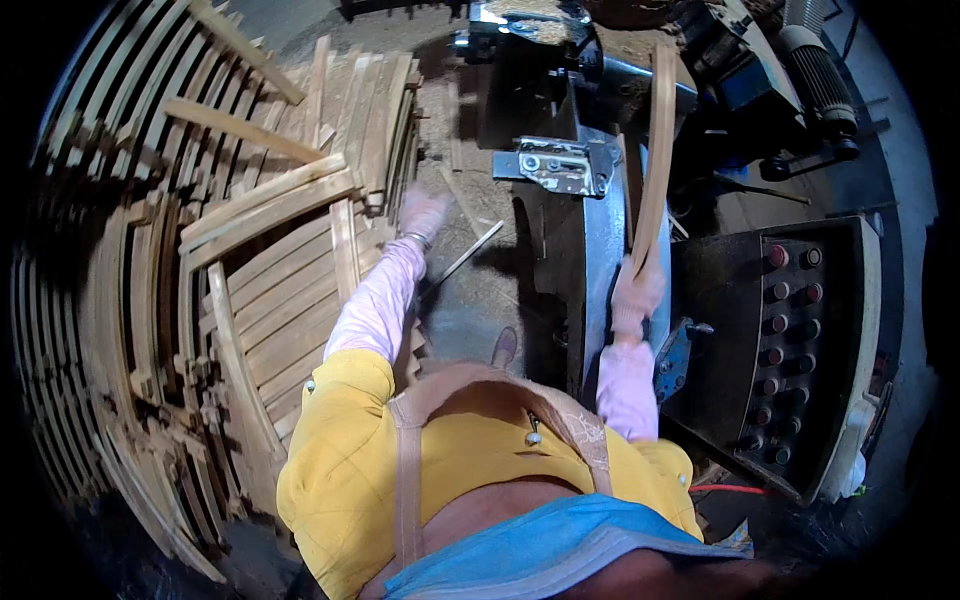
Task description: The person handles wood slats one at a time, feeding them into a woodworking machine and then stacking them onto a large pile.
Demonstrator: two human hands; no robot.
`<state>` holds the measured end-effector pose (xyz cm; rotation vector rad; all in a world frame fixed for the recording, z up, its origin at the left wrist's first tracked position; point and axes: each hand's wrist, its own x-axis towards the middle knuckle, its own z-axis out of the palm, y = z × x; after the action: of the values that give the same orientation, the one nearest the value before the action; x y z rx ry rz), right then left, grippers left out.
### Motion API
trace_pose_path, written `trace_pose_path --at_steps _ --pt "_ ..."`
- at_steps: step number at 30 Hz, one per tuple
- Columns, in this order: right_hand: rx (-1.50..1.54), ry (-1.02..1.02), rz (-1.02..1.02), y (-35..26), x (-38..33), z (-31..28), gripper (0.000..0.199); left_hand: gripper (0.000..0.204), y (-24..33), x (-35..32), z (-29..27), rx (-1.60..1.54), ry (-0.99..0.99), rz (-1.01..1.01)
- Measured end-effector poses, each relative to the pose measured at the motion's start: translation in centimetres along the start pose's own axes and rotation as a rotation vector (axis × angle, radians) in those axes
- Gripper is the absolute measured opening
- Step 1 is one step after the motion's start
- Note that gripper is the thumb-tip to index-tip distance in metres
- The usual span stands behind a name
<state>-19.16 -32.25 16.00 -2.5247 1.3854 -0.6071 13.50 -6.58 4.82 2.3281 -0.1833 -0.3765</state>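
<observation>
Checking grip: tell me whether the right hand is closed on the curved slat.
Closed: right hand wraps the curved wooden slat at its lower end.

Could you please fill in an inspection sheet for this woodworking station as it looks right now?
Surface: blue-grey machine table, sawdust on the floor beside it.
Job's things: curved wooden strip standing on the table; stacked curved strips to the left.
Clutter: loose thin stick on the floor.
Grippers: right hand, gloved, grips the strip; left hand, gloved, reaches to the stack.
Cables: red cable below the panel.
Surroundings: button control panel, motor.
</observation>
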Motion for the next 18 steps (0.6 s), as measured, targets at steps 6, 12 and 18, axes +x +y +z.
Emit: trace_pose_path --at_steps 6,12,18 --pt "-0.149 -0.148 -0.050 8.2 -17.7 -7.6 0.059 0.091 -4.6 10.2 0.3 0.533 0.158 -0.137" --pt "-0.219 -0.119 0.077 11.0 -24.9 -9.8 0.058 0.040 -7.5 12.9 -0.1 0.570 0.141 -0.268" --pt "-0.209 0.205 -0.253 4.9 -7.0 -2.2 0.047 0.042 -8.1 13.0 0.7 0.306 0.118 -0.179"
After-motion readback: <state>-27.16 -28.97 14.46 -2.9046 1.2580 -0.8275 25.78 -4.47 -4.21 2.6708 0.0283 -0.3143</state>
